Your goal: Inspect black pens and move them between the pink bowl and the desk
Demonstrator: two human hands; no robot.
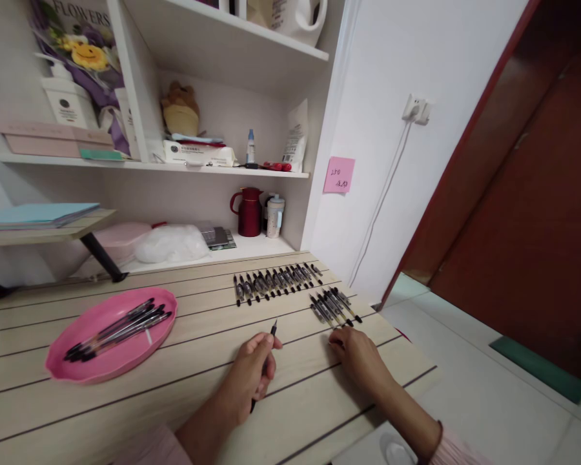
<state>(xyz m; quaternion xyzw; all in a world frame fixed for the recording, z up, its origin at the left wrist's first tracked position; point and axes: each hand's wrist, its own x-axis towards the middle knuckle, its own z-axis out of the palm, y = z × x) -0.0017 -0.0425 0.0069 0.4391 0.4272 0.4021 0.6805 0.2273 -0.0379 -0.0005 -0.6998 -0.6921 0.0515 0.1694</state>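
Note:
My left hand is closed around a black pen, its tip pointing up and away from me over the wooden desk. My right hand rests on the desk with curled fingers, its fingertips touching the near end of a short row of black pens. Behind that lies a longer row of several black pens, side by side. A pink oval tray at the left holds several more black pens.
Shelves at the back hold a dark red jug, a white cup, bottles and packets. A raised board with blue folders stands at the left. The desk's right edge drops to a tiled floor beside a red door.

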